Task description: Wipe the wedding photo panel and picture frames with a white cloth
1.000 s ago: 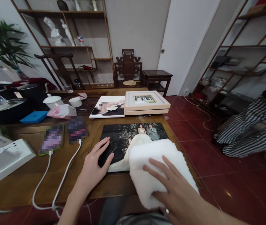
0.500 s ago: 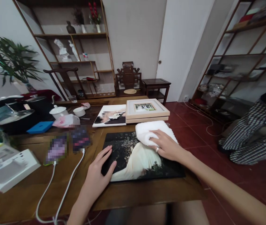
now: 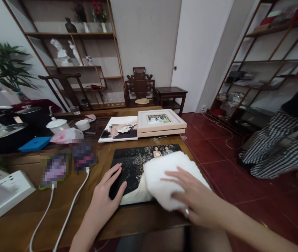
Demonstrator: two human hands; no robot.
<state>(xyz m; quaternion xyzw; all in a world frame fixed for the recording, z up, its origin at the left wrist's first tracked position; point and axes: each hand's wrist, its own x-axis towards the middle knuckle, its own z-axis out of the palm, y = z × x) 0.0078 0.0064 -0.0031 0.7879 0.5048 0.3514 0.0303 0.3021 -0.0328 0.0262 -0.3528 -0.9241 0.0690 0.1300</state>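
A dark photo panel [image 3: 128, 157] showing a couple and a long pale dress lies flat on the wooden table in front of me. My left hand [image 3: 108, 194] rests on its left edge, fingers stretched out and spread. Over the panel's right part, my right hand [image 3: 191, 196], with a ring on one finger, grips a folded white towel [image 3: 162, 169]. The towel hides the panel's lower right corner and much of the dress. Some fingers of my right hand are smeared by motion.
Behind the panel lie a white-edged photo print [image 3: 120, 129] and stacked light wooden picture frames [image 3: 162, 131]. To the left are two phones on white cables [image 3: 71, 210], a white box [image 3: 9, 196], a blue box [image 3: 35, 143] and pots. A person in checked trousers [image 3: 277, 147] stands at right.
My right hand has drawn the towel from the panel's far edge toward me, uncovering the couple's picture. My left hand keeps its place on the panel. The view has shifted slightly right.
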